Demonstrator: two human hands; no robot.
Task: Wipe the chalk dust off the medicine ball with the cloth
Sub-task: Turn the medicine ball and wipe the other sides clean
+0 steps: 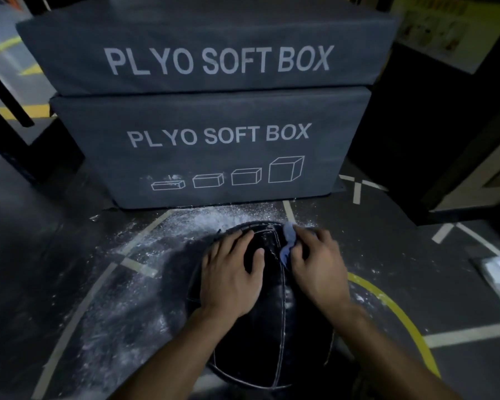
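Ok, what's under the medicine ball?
Dark floor dusted with white chalk around the medicine ball. The patch directly beneath it is covered, so unseen.

Upper grey padded fabric box (208,44): white lettering "PLYO SOFT BOX". Lower grey padded fabric box (214,168): the same words above four white box outlines.
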